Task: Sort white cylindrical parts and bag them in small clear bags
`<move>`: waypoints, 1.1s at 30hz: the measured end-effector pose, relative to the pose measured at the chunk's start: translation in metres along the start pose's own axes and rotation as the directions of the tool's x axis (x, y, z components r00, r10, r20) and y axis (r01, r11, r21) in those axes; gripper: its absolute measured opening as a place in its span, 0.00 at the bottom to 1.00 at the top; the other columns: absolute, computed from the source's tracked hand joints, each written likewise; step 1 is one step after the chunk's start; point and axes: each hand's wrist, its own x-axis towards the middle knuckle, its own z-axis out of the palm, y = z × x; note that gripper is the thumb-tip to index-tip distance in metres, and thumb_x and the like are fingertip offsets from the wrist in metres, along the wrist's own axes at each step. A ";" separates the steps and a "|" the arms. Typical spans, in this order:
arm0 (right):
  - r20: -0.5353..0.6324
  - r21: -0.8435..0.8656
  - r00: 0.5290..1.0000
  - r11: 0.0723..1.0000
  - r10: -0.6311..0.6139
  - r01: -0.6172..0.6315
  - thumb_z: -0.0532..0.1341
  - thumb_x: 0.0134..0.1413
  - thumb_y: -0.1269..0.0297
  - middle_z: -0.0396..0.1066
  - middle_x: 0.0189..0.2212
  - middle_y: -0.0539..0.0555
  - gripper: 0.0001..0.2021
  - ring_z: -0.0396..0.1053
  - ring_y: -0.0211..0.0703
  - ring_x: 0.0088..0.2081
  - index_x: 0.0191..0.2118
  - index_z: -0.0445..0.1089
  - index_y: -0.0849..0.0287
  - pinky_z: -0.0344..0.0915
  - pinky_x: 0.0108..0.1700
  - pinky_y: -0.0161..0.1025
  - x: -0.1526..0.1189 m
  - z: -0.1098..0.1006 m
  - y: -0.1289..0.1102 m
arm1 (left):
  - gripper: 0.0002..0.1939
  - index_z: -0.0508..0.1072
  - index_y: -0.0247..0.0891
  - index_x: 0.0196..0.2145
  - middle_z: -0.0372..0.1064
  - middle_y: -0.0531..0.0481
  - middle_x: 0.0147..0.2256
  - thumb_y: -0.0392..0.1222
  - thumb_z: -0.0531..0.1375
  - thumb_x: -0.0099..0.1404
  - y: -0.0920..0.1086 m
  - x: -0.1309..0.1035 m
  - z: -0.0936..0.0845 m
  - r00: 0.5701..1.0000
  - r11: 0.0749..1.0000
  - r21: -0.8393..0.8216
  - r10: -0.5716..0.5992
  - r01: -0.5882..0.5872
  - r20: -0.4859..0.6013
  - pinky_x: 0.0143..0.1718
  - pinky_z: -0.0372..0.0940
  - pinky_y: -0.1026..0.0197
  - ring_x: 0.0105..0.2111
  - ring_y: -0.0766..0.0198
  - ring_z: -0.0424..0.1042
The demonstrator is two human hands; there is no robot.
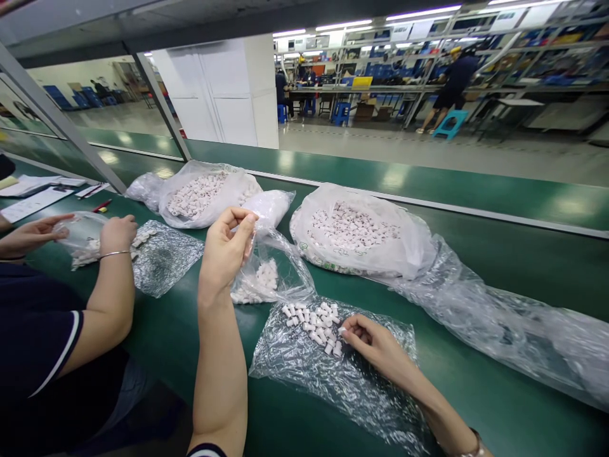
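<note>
My left hand (pixel 227 247) is raised, its thumb and fingers pinched on the rim of a clear plastic bag (pixel 294 270). Small white cylindrical parts (pixel 266 276) lie in the bottom of that bag, which rests on the bench. Lower and to the right, my right hand (pixel 375 346) pinches one small white part (pixel 342 331) between thumb and fingertips. It is at the right side of a loose pile of similar white parts (pixel 316 322). Under the pile lies a crinkled clear plastic sheet (pixel 304 371). My left palm is partly hidden from view.
Two big bags of white parts, one ahead (pixel 356 235) and one further left (pixel 204 193), stand along the green bench (pixel 537 355). Crumpled plastic (pixel 499 324) trails off right. At left, a co-worker's hands (pixel 117 235) handle another bag beside a second sheet (pixel 166 260).
</note>
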 end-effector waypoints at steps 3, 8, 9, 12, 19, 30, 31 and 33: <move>0.057 0.404 0.998 0.915 -0.026 0.000 0.52 0.65 0.48 0.66 0.37 0.53 0.14 0.66 0.44 0.37 0.41 0.65 0.53 0.65 0.41 0.42 -0.008 -0.011 -0.004 | 0.08 0.71 0.39 0.35 0.61 0.58 0.22 0.46 0.62 0.64 0.000 0.000 0.000 1.000 1.000 0.000 0.000 0.000 0.006 0.09 0.46 0.69 0.12 0.76 0.52; 0.053 0.301 0.999 0.954 -0.001 -0.015 0.52 0.64 0.47 0.62 0.30 0.49 0.15 0.60 0.39 0.28 0.43 0.64 0.52 0.60 0.32 0.37 -0.017 -0.009 -0.006 | 0.07 0.71 0.39 0.35 0.60 0.58 0.21 0.46 0.61 0.65 -0.001 0.000 0.001 1.000 1.000 0.008 0.010 -0.011 0.017 0.10 0.46 0.69 0.12 0.76 0.52; 0.035 0.161 0.999 0.987 0.016 -0.022 0.53 0.64 0.47 0.62 0.29 0.48 0.14 0.59 0.39 0.27 0.43 0.64 0.52 0.58 0.30 0.37 -0.017 -0.004 -0.005 | 0.07 0.71 0.39 0.35 0.60 0.59 0.21 0.46 0.61 0.65 -0.001 0.000 0.001 1.000 1.000 0.010 0.011 -0.012 0.016 0.10 0.46 0.69 0.12 0.76 0.52; -0.034 -0.234 0.999 0.972 -0.014 0.006 0.57 0.61 0.47 0.63 0.28 0.48 0.15 0.61 0.39 0.25 0.44 0.62 0.53 0.53 0.27 0.36 -0.016 0.010 0.003 | 0.08 0.71 0.39 0.35 0.60 0.59 0.21 0.46 0.61 0.65 -0.001 0.000 0.000 1.000 1.000 0.005 0.013 -0.013 0.005 0.10 0.46 0.69 0.12 0.76 0.52; 0.036 -0.345 0.998 0.937 -0.048 0.058 0.57 0.62 0.50 0.60 0.23 0.45 0.12 0.58 0.38 0.22 0.42 0.62 0.53 0.48 0.25 0.35 -0.016 0.018 0.007 | 0.08 0.71 0.40 0.35 0.59 0.59 0.20 0.46 0.61 0.65 0.000 0.000 0.000 1.000 1.000 0.012 0.009 -0.009 0.005 0.10 0.46 0.68 0.12 0.76 0.51; 0.170 0.405 0.985 0.913 -0.038 -0.035 0.49 0.64 0.42 0.55 0.21 0.44 0.19 0.46 0.34 0.18 0.43 0.62 0.53 0.52 0.19 0.33 -0.024 -0.002 -0.011 | 0.08 0.71 0.40 0.35 0.59 0.59 0.20 0.46 0.61 0.65 -0.001 0.000 -0.001 1.000 1.000 0.012 0.026 -0.026 0.009 0.10 0.47 0.68 0.12 0.75 0.52; 0.114 0.277 0.993 0.961 -0.018 -0.014 0.49 0.65 0.45 0.56 0.22 0.45 0.17 0.50 0.35 0.19 0.41 0.63 0.53 0.53 0.22 0.34 -0.023 0.002 -0.013 | 0.08 0.71 0.40 0.35 0.59 0.59 0.20 0.46 0.61 0.65 -0.001 0.000 -0.001 1.000 1.000 0.011 0.026 -0.026 0.009 0.11 0.46 0.68 0.12 0.75 0.52; -0.022 -0.025 0.999 0.999 -0.033 0.032 0.52 0.65 0.47 0.60 0.25 0.47 0.14 0.56 0.37 0.23 0.38 0.63 0.53 0.54 0.25 0.35 -0.019 0.013 -0.014 | 0.08 0.71 0.40 0.35 0.59 0.58 0.20 0.46 0.61 0.65 -0.001 0.000 -0.002 1.000 1.000 0.006 0.023 -0.023 0.010 0.10 0.46 0.68 0.12 0.75 0.52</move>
